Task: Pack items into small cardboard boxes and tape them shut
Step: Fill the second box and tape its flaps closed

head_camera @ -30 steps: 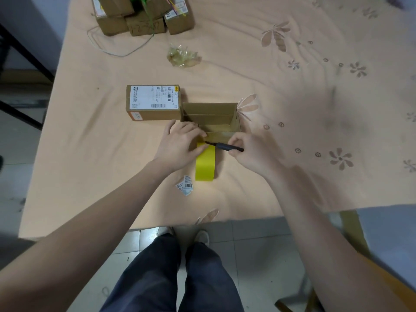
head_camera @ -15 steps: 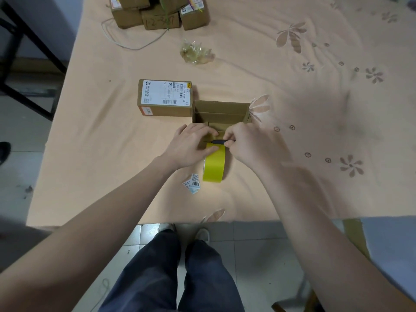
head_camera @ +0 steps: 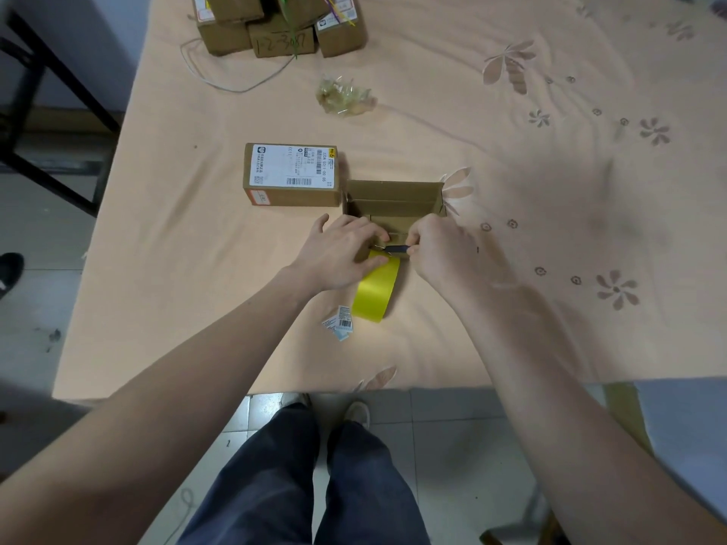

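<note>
A small open cardboard box (head_camera: 394,198) stands in the middle of the table, its flaps up. Just in front of it a roll of yellow tape (head_camera: 373,293) stands on edge. My left hand (head_camera: 342,251) holds the top of the roll, thumb along its near side and fingers curled over the far side. My right hand (head_camera: 440,249) pinches a thin black tool (head_camera: 396,249) whose tip points left at the tape, right by my left fingertips. What lies inside the box is hidden.
A closed, labelled cardboard box (head_camera: 292,174) sits left of the open one. Several more boxes (head_camera: 275,29) are stacked at the far edge with a thin wire. A crumpled clear wrapper (head_camera: 344,97) lies beyond; a torn barcode label (head_camera: 338,323) lies near the roll.
My right hand has moved left with the black tool, bringing its tip up against the top of the tape roll beside my left fingers. My left hand stays on the roll.
</note>
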{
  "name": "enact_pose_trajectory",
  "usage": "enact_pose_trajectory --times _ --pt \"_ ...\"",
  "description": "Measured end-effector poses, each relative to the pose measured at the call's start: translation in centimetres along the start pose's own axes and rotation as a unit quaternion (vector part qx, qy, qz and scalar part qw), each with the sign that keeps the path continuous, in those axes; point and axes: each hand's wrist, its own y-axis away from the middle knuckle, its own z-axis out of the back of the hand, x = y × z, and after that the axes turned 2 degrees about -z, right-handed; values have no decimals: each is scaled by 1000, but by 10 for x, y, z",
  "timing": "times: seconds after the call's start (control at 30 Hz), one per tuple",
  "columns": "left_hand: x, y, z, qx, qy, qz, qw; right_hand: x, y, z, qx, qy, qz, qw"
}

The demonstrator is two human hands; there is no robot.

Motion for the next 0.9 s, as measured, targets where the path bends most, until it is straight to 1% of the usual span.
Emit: enact_pose_trajectory --times 0.1,0.2,0.27,0.33,0.4,0.5,0.63,0.8,0.83,0.87,0.9 --pt "-2 1 0 9 0 2 1000 -12 -2 -2 -9 -13 -12 1000" --pt "0 3 3 13 9 22 1000 -32 0 -5 -15 26 -32 999" --pt "2 3 6 27 13 29 999 -55 5 -9 -25 28 -58 998" --pt "3 3 8 51 9 20 998 -74 10 -18 6 11 -82 997" --pt "2 3 9 64 13 16 998 -83 16 -32 44 -38 -94 994" --pt "2 3 9 55 21 14 998 -81 24 -55 67 -72 -92 991" --pt "4 3 9 48 37 12 998 -75 26 -79 59 -20 -68 996" --pt "4 3 9 49 46 15 998 -69 27 -89 69 -12 -98 993" --pt "4 3 10 49 42 13 998 -67 26 -86 63 -9 -96 993" --pt "4 3 10 47 39 8 998 -63 25 -81 39 -15 -91 995" --pt "5 3 9 43 38 3 998 -58 23 -75 -5 -33 -83 996"
